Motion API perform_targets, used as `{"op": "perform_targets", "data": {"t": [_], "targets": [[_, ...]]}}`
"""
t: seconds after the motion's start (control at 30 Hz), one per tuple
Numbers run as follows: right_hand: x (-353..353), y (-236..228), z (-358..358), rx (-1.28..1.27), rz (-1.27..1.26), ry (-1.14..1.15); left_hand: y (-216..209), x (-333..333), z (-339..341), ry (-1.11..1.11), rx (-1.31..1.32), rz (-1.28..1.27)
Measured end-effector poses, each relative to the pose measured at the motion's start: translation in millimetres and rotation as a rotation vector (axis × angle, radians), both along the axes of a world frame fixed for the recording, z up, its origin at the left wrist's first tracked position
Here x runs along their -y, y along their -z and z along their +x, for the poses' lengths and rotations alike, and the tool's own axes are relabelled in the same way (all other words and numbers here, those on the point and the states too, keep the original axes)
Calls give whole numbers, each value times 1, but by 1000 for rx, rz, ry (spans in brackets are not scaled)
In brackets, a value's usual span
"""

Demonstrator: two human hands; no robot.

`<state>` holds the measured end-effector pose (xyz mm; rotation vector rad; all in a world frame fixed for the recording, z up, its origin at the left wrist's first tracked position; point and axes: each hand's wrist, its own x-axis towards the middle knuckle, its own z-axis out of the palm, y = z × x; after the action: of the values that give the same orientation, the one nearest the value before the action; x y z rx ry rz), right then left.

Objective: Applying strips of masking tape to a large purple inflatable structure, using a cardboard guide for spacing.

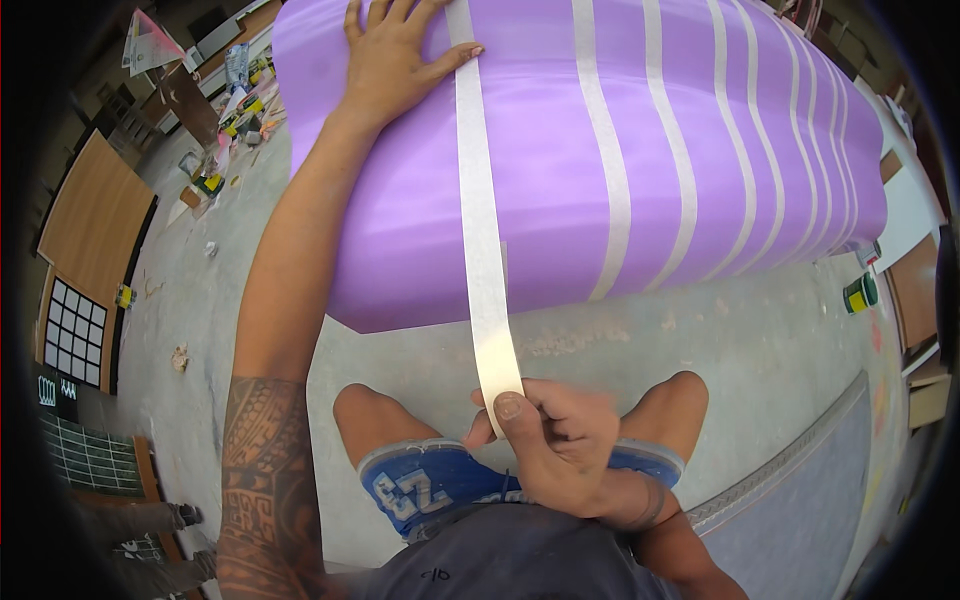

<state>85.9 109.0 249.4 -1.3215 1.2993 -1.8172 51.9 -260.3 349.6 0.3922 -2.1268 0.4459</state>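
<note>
The masking tape strip (482, 230) — thin, light, likely easily torn — was pinched at its free end by the right hand (560, 445) beyond the purple board (560, 160)'s near edge, while the left hand (395, 55) — fingers spread — pressed it flat.

The large purple board with pale tape stripes (640, 150) lay across the upper middle, above the grey concrete floor (700, 340). A long strip of pale masking tape (480, 220) ran down the board's left part and past its near edge. The left hand (395, 55) rested flat on the board, touching the strip's left side. The right hand (550, 435) pinched the strip's lower end, nearer than the board. A green-and-yellow can (858, 293) stood beyond the board's right end.
</note>
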Motion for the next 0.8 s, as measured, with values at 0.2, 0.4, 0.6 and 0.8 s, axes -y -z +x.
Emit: {"op": "perform_targets", "data": {"t": [0.2, 0.4, 0.6, 0.8], "targets": [[13, 66, 10, 221, 105, 173, 0, -2, 0, -41, 43, 4], [22, 78, 6, 192, 92, 193, 2, -2, 4, -96, 130, -29], [20, 77, 1, 244, 141, 211, 0, -8, 1, -143, 156, -25], [11, 35, 0, 204, 79, 85, 2, -5, 3, -214, 230, -64]]}}
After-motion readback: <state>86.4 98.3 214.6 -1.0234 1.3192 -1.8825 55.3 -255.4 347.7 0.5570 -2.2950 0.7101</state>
